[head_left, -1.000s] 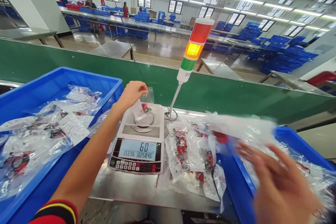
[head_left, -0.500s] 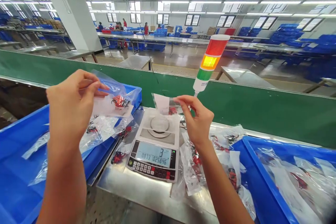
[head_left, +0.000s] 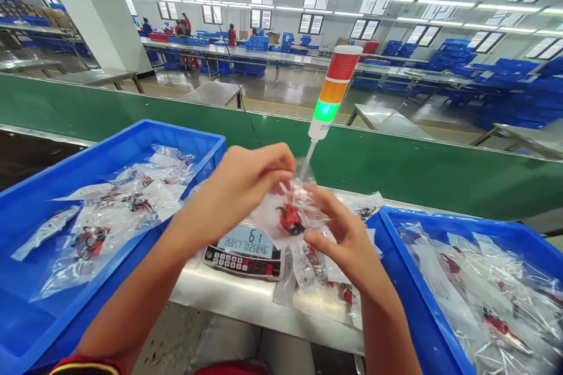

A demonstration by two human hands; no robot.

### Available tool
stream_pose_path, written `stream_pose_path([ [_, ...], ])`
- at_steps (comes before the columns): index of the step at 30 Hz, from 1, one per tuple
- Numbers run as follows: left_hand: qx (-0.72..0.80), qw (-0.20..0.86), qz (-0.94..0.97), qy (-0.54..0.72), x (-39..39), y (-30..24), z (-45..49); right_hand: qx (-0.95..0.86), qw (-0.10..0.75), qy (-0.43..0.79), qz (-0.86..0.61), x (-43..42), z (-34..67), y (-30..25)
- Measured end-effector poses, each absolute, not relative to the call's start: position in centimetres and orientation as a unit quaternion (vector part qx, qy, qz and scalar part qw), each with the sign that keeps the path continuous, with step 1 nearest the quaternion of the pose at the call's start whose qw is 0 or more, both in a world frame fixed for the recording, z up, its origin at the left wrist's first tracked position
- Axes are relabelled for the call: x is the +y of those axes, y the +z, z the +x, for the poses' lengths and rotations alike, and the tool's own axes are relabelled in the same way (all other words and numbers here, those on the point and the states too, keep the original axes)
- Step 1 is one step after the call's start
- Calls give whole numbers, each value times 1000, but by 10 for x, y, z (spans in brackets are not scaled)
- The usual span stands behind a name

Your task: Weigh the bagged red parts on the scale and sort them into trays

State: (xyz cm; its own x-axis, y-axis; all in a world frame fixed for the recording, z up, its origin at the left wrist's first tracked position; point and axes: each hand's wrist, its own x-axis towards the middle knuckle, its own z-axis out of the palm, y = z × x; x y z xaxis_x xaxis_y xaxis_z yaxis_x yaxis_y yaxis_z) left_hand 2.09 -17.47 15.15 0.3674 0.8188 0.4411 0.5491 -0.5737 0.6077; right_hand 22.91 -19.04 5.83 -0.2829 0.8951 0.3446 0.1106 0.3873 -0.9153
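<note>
A clear plastic bag (head_left: 273,220) with red and black parts inside hangs tilted above the scale (head_left: 244,262). My left hand (head_left: 248,187) is closed on the bag's top edge, thumb against fingers. My right hand (head_left: 341,231) curves round the bag's right side, with fingertips and thumb at the plastic. The scale's display shows 61 on its top line; its pan is hidden behind my hands and the bag. More bagged red and black parts (head_left: 310,266) lie on the metal bench just right of the scale.
A blue tray (head_left: 145,124) of bagged parts stands at left, another blue tray (head_left: 398,281) of bags at right. The signal tower (head_left: 336,91) behind the scale glows green. A green partition (head_left: 396,164) runs across the back. Several people are far off at other benches.
My left hand has moved right, from over the left tray to above the scale, and my hands have come together at the bag. The lamp went from orange to green; the display from 3 to 61.
</note>
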Motion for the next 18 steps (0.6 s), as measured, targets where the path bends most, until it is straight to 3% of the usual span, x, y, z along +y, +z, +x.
stream_pose_path([
  [8,505,122,731,443,-187,116,7,-532,501,390,-561,-217,275,19],
  [15,475,50,832,283,-170,47,-17,-421,520,381,-638,-231,305,-9],
  [18,480,67,840,244,-144,25,-6,-413,527,381,-638,-231,303,-7],
])
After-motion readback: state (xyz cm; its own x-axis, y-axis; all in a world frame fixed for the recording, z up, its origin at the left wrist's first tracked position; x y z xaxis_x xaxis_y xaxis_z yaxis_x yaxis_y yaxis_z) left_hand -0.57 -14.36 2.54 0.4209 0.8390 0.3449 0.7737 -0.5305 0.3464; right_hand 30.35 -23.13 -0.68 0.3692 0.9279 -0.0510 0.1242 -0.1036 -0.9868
